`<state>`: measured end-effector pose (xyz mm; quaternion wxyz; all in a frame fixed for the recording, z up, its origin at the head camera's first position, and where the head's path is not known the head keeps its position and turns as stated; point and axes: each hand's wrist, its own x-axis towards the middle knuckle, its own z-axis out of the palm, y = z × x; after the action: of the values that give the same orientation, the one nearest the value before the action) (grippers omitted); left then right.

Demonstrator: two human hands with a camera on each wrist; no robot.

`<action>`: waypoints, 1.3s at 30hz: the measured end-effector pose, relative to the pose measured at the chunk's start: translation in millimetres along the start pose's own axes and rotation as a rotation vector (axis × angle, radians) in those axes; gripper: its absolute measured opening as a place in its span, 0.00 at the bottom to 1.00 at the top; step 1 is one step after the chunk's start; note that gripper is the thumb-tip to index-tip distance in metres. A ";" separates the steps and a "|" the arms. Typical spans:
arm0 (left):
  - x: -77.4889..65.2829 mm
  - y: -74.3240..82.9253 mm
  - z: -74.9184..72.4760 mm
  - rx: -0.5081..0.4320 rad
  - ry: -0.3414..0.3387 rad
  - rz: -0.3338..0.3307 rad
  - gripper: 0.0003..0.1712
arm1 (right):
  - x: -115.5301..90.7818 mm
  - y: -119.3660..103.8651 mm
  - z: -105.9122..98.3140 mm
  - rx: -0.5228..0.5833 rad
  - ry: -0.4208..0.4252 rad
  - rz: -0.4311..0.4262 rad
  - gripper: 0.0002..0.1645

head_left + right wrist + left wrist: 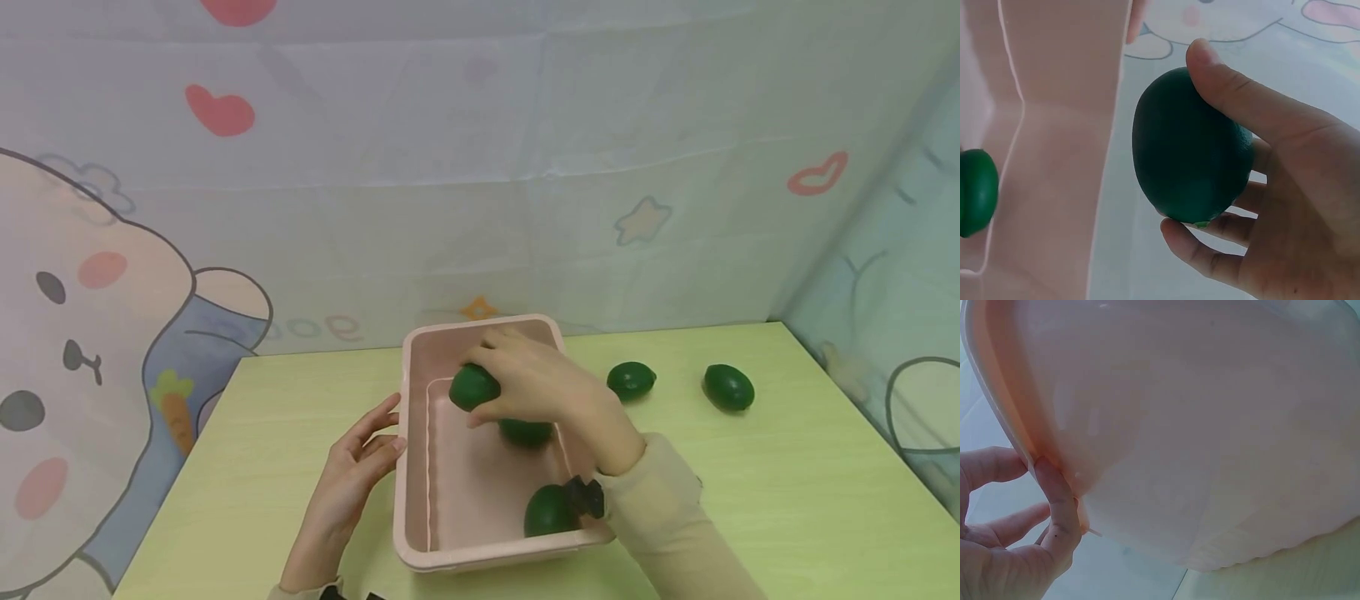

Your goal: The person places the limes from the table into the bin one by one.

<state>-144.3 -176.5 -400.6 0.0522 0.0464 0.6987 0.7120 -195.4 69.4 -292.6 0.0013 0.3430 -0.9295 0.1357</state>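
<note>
My right hand [536, 379] holds a dark green lime [474, 387] over the pink plastic bin [450, 557]. In the right wrist view, the thumb lies along the upper side of this lime [1188, 147], with the other fingers behind and below it. Inside the bin, a second lime [525, 432] sits partly hidden under the right hand, and a third lime [551, 510] lies in the near right corner. At the bin's left side, my left hand [356, 462] pinches the rim between thumb and finger, as the left wrist view shows.
To the right of the bin, two more limes lie on the pale yellow-green table [787, 467]: one lime [631, 381] close by, another lime [729, 387] farther right. A printed cloth [450, 167] hangs behind the table's back edge, near the bin's far end.
</note>
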 end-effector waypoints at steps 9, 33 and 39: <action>0.9 -0.6 0.6 0.003 -0.007 0.003 0.32 | 10.1 -0.9 11.9 0.016 -0.055 0.061 0.36; -0.4 -1.4 -1.3 -0.008 -0.020 -0.005 0.34 | 29.1 -0.6 40.7 0.020 -0.118 0.094 0.37; -0.1 -1.0 -1.3 -0.013 -0.024 0.001 0.34 | 31.0 0.7 44.8 0.017 -0.144 0.122 0.38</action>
<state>-144.3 -177.7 -401.6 0.0606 0.0547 0.6935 0.7158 -215.6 38.9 -333.0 -0.0766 0.2947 -0.9452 0.1182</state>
